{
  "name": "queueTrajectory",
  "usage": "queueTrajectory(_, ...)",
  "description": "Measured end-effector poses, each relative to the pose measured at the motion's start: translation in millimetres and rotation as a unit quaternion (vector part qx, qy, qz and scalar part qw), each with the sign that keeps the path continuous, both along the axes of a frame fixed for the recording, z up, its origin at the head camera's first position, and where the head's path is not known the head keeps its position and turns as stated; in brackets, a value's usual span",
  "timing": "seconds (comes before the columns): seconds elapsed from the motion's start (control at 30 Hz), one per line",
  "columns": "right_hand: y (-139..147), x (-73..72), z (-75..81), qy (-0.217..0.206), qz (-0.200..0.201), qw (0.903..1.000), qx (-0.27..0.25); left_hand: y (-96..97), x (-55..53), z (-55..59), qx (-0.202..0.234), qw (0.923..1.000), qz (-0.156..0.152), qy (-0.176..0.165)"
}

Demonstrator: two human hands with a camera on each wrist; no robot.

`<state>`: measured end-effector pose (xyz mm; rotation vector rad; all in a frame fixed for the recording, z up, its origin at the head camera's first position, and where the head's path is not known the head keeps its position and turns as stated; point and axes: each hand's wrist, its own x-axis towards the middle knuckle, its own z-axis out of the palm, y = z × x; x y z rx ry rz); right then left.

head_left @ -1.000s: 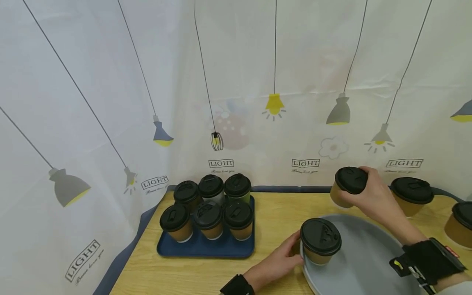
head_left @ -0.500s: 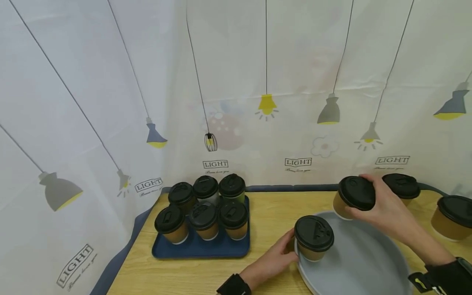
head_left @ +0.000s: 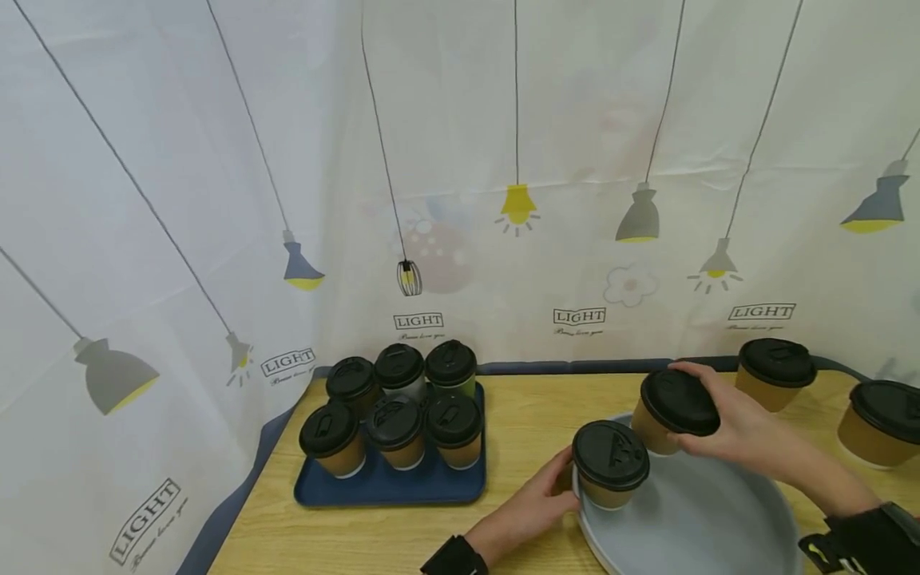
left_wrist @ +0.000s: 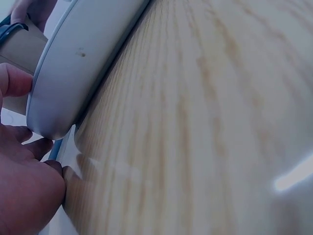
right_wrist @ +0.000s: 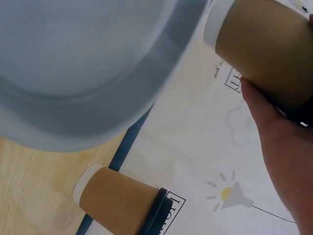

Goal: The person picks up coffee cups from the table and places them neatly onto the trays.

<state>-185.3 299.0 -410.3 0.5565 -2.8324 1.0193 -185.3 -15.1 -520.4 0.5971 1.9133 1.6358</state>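
My right hand [head_left: 726, 411] grips a brown paper coffee cup [head_left: 656, 427] with a black lid, fingers round its upper part. The cup overlaps the far rim of a round grey tray [head_left: 707, 519], beside another lidded cup [head_left: 611, 489] standing on the tray's left side. My left hand [head_left: 532, 503] holds the tray's left edge next to that standing cup. The left wrist view shows thumb and fingers [left_wrist: 39, 147] at the tray's outer wall. In the right wrist view, the held cup [right_wrist: 266, 49] is tilted near the tray rim.
On the left, a dark blue rectangular tray [head_left: 388, 493] carries several lidded cups. Two more coffee cups [head_left: 769, 391] [head_left: 877, 431] stand on the wooden table [head_left: 345, 535] at the right. A lamp-printed curtain [head_left: 460, 239] hangs behind the table.
My right hand has carried its cup from the back of the table left and toward me, to the tray's far rim beside the standing cup. My left hand stays at the tray edge.
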Motion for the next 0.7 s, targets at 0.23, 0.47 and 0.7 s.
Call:
queueTrajectory(0.23, 0.2, -8.8, -10.4, 0.021, 0.034, 0.999, 0.02, 0.0, -0.4, 2.9, -0.001, 0.9999, 0.001, -0.012)
queueTrajectory(0.47, -3.3, -14.2, -21.2, 0.048, 0.059, 0.9967, 0.03, -1.4, 0.1, 0.7, 0.0, 1.0, -0.003, -0.01)
queueTrajectory(0.7, -7.1, -17.0, -27.6, 0.021, 0.054, 0.9982, 0.015, 0.2, 0.7, 0.1, 0.004, 0.9999, 0.005, -0.014)
